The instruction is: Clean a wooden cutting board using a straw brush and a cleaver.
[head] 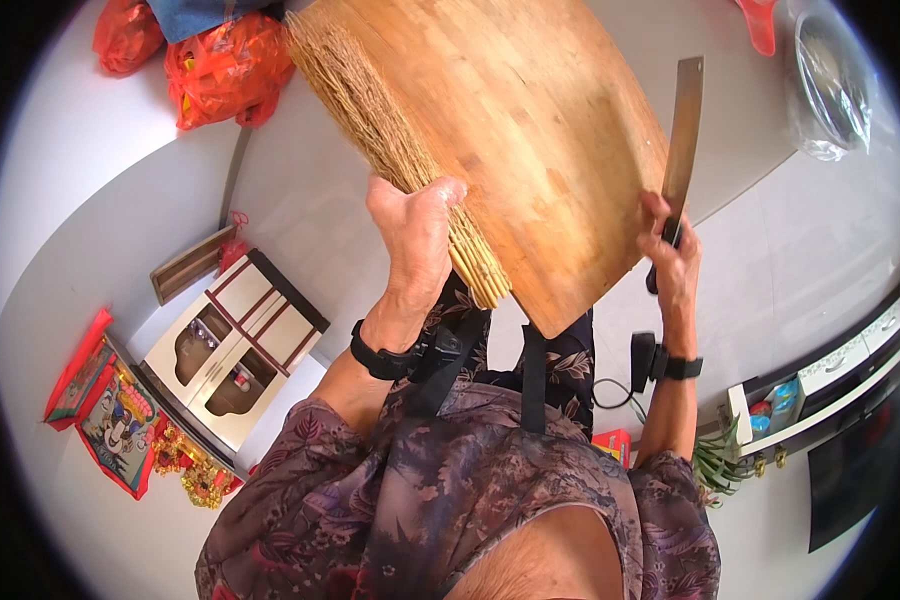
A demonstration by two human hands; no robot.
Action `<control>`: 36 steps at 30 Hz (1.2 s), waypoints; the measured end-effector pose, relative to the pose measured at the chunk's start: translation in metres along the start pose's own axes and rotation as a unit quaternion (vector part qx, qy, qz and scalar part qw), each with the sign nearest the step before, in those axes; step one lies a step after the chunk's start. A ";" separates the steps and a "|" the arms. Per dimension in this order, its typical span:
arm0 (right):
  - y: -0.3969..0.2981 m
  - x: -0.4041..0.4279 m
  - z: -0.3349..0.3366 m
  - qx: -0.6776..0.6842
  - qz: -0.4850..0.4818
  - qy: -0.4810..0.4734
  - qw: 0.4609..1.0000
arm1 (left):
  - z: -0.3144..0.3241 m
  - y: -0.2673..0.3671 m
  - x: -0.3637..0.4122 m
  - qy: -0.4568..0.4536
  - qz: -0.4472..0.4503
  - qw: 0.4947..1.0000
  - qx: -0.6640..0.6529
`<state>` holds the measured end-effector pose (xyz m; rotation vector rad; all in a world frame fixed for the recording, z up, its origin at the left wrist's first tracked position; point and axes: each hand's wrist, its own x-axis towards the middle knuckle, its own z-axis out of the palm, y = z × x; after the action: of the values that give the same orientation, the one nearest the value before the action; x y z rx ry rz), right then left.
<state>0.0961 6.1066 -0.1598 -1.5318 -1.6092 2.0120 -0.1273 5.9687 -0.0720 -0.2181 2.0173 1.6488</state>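
Note:
My left hand [416,232] is closed around a bundle of dried straw-like stalks [371,109], gripping it near its cut ends. The bundle's fine brushy part points up and left along the left edge of a wooden board [547,127]. The stalk ends stick out below my fist, close to the board's near corner. In my right hand [673,255] is a kitchen knife with a broad blade [684,131] and a dark handle. Its blade points upward beside the board's right edge. Some of my right fingers are slightly blurred.
Red plastic bags [229,67] lie at the upper left. A plastic-wrapped basin [832,86] and a red plastic object [760,22] are at the upper right. A white cabinet [229,352] stands left; a low drawer unit [832,375] and a potted plant [720,461] are right.

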 end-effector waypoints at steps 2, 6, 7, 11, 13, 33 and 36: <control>0.004 -0.021 -0.007 0.009 0.021 -0.033 0.999 | 0.000 0.000 -0.002 -0.014 -0.002 1.000 -0.007; 0.010 -0.057 -0.006 0.067 -0.042 -0.062 0.995 | 0.006 0.005 -0.008 -0.037 -0.001 0.999 -0.018; 0.007 -0.063 -0.004 0.076 -0.038 -0.057 0.995 | 0.007 0.007 -0.009 -0.038 0.002 0.999 -0.018; 0.006 -0.074 0.006 0.160 -0.078 -0.024 0.984 | 0.020 0.017 -0.014 -0.051 0.003 0.998 -0.035; 0.001 -0.074 0.005 0.182 -0.088 -0.018 0.979 | 0.022 0.020 -0.015 -0.047 0.006 0.998 -0.033; 0.010 -0.067 -0.004 0.083 -0.187 0.071 0.976 | 0.058 0.049 -0.014 -0.080 0.033 0.996 -0.028; 0.005 -0.066 -0.002 0.117 -0.193 0.077 0.971 | 0.056 0.054 -0.009 -0.099 0.034 0.994 -0.010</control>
<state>0.1310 6.0631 -0.1238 -1.1544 -1.4199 1.7501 -0.1271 6.0334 -0.0283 0.0065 1.8785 1.6620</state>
